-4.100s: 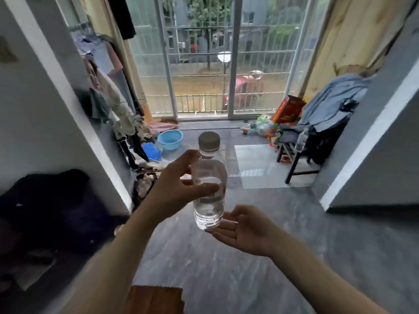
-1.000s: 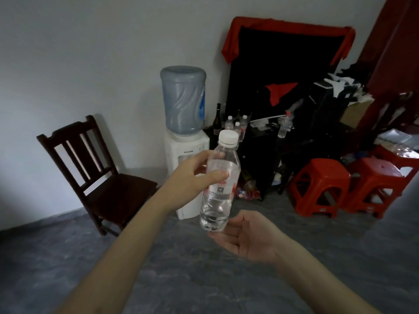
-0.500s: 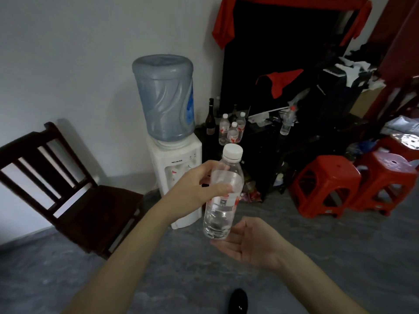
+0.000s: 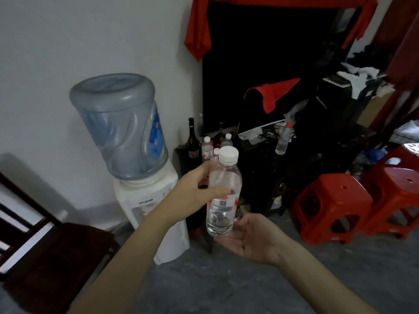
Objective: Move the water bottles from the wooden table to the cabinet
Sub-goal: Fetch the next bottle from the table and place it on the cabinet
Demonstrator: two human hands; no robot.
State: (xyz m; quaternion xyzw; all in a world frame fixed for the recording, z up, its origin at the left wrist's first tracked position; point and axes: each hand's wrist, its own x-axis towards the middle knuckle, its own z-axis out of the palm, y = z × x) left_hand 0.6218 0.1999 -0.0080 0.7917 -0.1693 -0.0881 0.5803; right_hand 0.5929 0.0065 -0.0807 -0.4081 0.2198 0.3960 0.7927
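My left hand [image 4: 195, 191] grips a clear water bottle [image 4: 223, 200] with a white cap and a red-and-white label, held upright in front of me. Just beneath the bottle's base my right hand [image 4: 251, 239] lies palm up with fingers spread; whether it touches the base I cannot tell. Behind stands a dark cabinet [image 4: 301, 155], and on its top at the left are several small water bottles [image 4: 207, 147] and dark glass bottles [image 4: 192, 141]. One more water bottle [image 4: 283, 141] stands further right on the cabinet. The wooden table is out of view.
A white water dispenser [image 4: 145, 200] carrying a big blue jug [image 4: 120, 125] stands left of the cabinet. A dark wooden chair [image 4: 45, 252] fills the lower left. Two red plastic stools [image 4: 331, 205] stand on the grey floor at the right. Red cloth hangs over a black panel above the cabinet.
The view has turned from the balcony door to the cabinet corner and come closer; dispenser and cabinet loom larger. The bottle stays in my left hand, with my right palm under it.
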